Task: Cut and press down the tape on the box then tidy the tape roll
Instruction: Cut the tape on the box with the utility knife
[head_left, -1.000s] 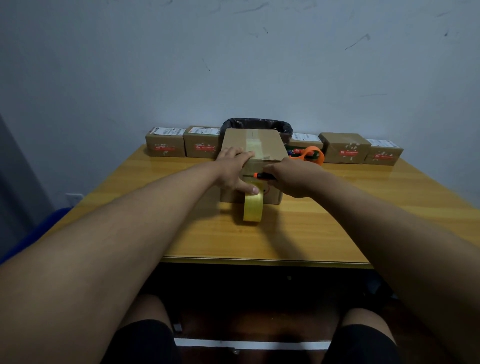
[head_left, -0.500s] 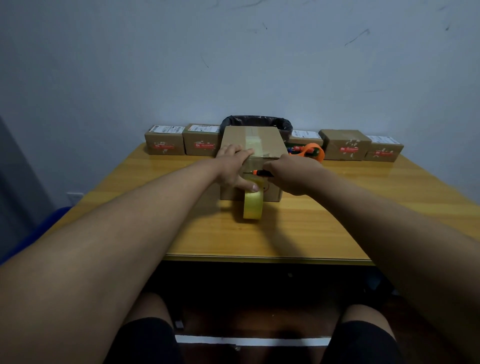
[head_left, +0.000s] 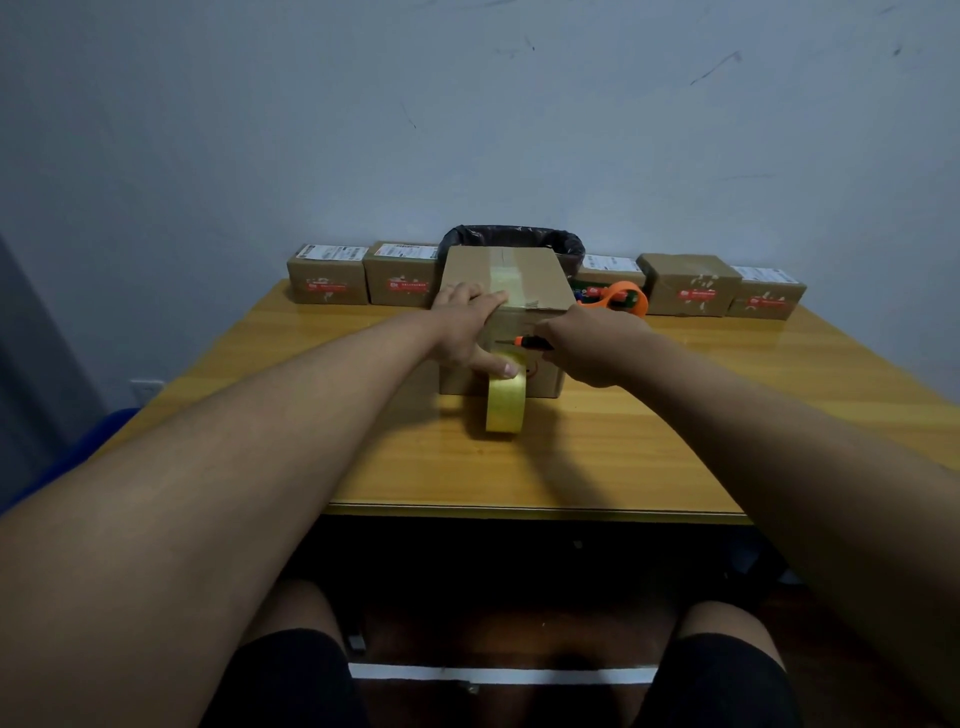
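On the table (head_left: 649, 441), mid-scene: box (head_left: 535, 275) stands with a tape (head_left: 501, 278) strip running along its top and down its near face.
Left hand (head_left: 467, 327): lies over the box's near top edge, fingers flat on the top just left of the strip, thumb (head_left: 496, 364) reaching down the near face.
Left thumb tip: touches the tape where the strip meets the roll (head_left: 505, 402), near the roll's top.
Roll: stands on edge on the table, against the near face of the box, below both hands.
Right hand (head_left: 587, 343): closed around a cutter (head_left: 522, 341) with an orange and black handle.
Cutter tip: points left across the near face, just above the roll and right of the left thumb; whether it touches the tape I cannot tell.
Far edge of table: a row of small boxes (head_left: 327, 280), a black-lined bin (head_left: 511, 239) behind the box, an orange dispenser (head_left: 626, 299) to the right.
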